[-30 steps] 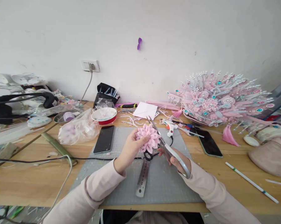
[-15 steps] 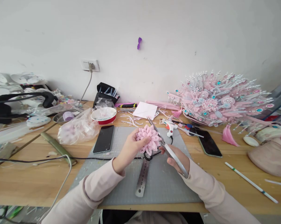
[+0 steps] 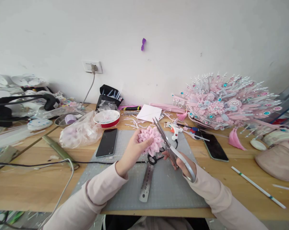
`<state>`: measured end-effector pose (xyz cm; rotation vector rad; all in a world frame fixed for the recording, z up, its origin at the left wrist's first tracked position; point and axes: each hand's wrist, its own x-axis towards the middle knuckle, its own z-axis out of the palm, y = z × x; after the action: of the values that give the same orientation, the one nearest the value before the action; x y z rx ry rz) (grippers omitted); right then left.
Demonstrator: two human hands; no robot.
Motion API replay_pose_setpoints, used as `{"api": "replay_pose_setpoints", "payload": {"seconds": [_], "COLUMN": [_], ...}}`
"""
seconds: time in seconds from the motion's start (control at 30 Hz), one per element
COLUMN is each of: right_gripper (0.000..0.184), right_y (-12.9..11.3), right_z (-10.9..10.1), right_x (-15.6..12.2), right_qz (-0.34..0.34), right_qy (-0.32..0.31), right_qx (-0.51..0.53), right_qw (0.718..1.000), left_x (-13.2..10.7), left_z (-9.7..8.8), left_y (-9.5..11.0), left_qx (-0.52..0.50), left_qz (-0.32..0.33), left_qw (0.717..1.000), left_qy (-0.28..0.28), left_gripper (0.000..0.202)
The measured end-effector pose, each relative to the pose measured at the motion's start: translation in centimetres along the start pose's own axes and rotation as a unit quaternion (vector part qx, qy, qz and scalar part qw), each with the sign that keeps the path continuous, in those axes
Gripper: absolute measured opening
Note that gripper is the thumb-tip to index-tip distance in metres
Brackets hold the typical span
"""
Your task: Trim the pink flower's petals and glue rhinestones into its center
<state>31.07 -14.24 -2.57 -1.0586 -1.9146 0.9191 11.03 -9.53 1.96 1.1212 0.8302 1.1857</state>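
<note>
Grey cutting mat on a cluttered wooden bench lies under both hands. The left hand curls its fingers round a fuzzy, many-petalled pink flower, held just above the mat. The right hand grips silver scissors, blades seemingly slightly parted against the flower's right edge. Below, a flat steel ruler has its top end hidden.

No text, brand or number is legible anywhere in my view. The flat steel ruler on the grey cutting mat carries graduations, too small to read. There is faint script on the small clear plastic bag, also unreadable.
</note>
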Motion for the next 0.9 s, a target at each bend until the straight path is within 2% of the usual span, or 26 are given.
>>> {"api": "replay_pose_setpoints", "payload": {"seconds": [0.13, 0.47, 0.67, 0.9], "right_gripper": [0.066, 0.065, 0.066, 0.069], "right_y": [0.3, 0.3, 0.2, -0.6], "right_z": [-0.2, -0.4, -0.4, -0.3], "right_x": [0.1, 0.3, 0.3, 0.1], "right_qz": [-0.023, -0.025, -0.051, -0.042], "right_qy": [-0.023, -0.049, -0.031, -0.013], "right_qx": [0.002, -0.029, -0.056, -0.092], "right_qw": [0.999, 0.998, 0.997, 0.995], "left_x": [0.1, 0.2, 0.0, 0.0], "left_z": [-0.2, -0.5, -0.3, -0.3], "left_y": [0.1, 0.2, 0.4, 0.0], "left_qx": [0.011, 0.035, 0.048, 0.048], "left_qz": [0.01, 0.016, 0.012, 0.013], "left_qw": [1.0, 0.999, 0.999, 0.998], "left_qy": [0.003, -0.02, -0.022, -0.032], "left_gripper": [0.033, 0.034, 0.029, 0.03]}}
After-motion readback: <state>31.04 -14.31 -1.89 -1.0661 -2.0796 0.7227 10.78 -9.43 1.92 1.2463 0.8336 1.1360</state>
